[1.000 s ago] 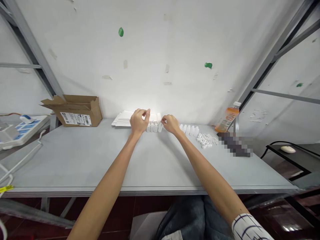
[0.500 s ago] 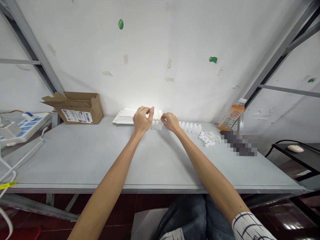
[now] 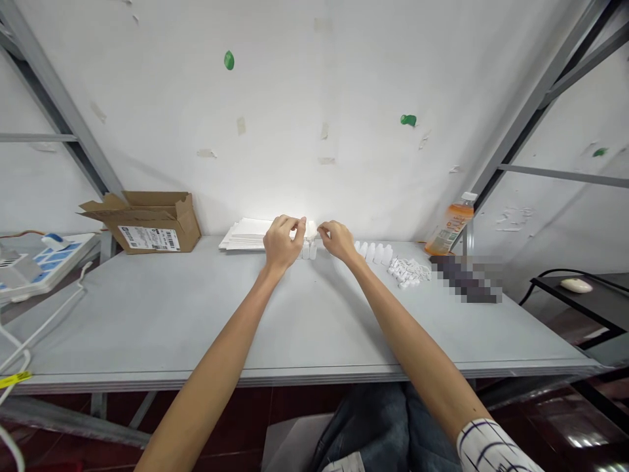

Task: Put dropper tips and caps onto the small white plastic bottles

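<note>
Where the table ends nearest the person: dark trousers below the edge; a white sleeve with dark lines on the right arm.
Cable: white, across the table's left end, yellow tag on it.
Mouse: pale, on a black shelf off the table's right end.
Dark item: blurred, kind unreadable, on the table at right.
Small parts: white, in a loose heap left of the dark item.
White pieces: a row between the heap and the right hand; a few more, partly hidden, between the hands.
Left hand: raised, thumb and forefinger curved close, narrow; whether anything is held, I cannot tell.
Right hand: thumb and fingertips drawn together, facing the left hand; any contents too small to make out.
Cards: white, flat stack, partly behind the left hand.
Box: cardboard, flaps up, labelled, left of the cards.
Bottle: orange, white cap, at the right, tilted in view.
Wall: white, tape scraps and green patches.
</note>
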The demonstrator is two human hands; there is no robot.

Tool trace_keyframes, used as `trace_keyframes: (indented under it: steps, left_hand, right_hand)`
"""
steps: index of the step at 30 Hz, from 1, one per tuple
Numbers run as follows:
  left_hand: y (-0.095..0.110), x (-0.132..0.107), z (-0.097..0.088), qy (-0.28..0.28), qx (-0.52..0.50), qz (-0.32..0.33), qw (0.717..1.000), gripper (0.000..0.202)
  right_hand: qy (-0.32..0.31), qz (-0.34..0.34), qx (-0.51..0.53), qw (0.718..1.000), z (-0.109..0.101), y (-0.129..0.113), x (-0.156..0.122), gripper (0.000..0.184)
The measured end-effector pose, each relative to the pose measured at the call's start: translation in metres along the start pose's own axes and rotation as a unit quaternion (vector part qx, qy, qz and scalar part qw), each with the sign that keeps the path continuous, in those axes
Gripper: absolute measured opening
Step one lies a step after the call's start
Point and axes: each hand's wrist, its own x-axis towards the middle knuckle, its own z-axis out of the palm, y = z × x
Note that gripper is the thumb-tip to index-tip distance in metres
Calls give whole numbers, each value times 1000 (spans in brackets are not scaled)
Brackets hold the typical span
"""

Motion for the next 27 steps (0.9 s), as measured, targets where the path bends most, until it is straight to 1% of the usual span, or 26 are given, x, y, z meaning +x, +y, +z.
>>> trace_keyframes:
  steps: [3,5,8,11,19,27]
  left_hand:
    - [10,-6,3,-21,3,27,999,32]
    - [15,-11,6,-45,10,45,998,30]
    - [17,-17,12,-77,24,63,995,27]
    - [16,-21,15,-96,28,64,993,27]
    - [15,-22,16,-113,24,62,991,27]
    - [17,-23,17,-111,32,72,991,27]
  right_hand:
    - [49,4,-10,999,-11,19,-4,25]
    - [63,19,-24,998,-17,35,-9,24]
    - [52,16,-46,998,-22,54,-16,22]
    - [35,6,-65,997,-22,67,-22,22]
    - [29,-14,-78,996,-22,88,-31,15]
    - [13,-18,-87,996,-16,87,-34,17]
